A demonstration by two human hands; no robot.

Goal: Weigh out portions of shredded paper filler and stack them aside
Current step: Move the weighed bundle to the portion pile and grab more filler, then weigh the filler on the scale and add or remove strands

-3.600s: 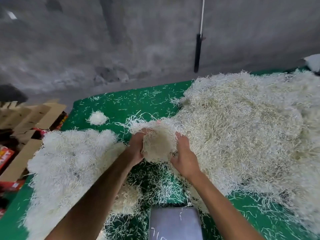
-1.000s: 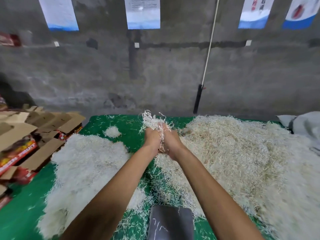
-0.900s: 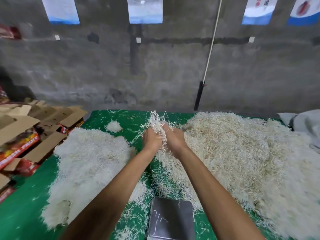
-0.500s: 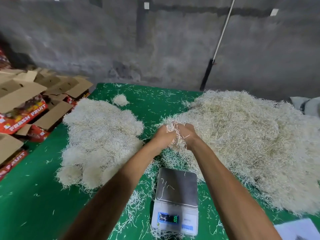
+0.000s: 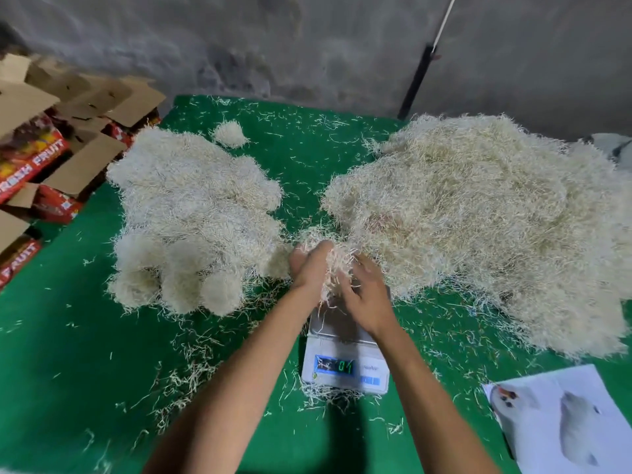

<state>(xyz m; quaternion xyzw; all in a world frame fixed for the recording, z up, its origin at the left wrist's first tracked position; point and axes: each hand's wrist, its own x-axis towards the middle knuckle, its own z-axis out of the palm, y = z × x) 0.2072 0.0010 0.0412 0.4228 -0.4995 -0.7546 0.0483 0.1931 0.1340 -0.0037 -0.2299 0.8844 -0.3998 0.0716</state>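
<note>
green table (image 5: pixel 68 336) | 9 o'clock: portion heap (image 5: pixel 191 217) | 11 o'clock: small clump (image 5: pixel 229 133) | 2 o'clock: big loose heap (image 5: pixel 478 217) | centre: scale (image 5: pixel 345 364) | 5 o'clock: sheet (image 5: pixel 564 419) | stray shreds scattered throughout

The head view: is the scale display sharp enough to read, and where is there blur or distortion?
Head view: the scale display glows but its digits are smeared, not surely readable; the handful of shredded paper between left hand and right hand is motion-blurred; wide-angle bending shows at the cardboard boxes.
</note>
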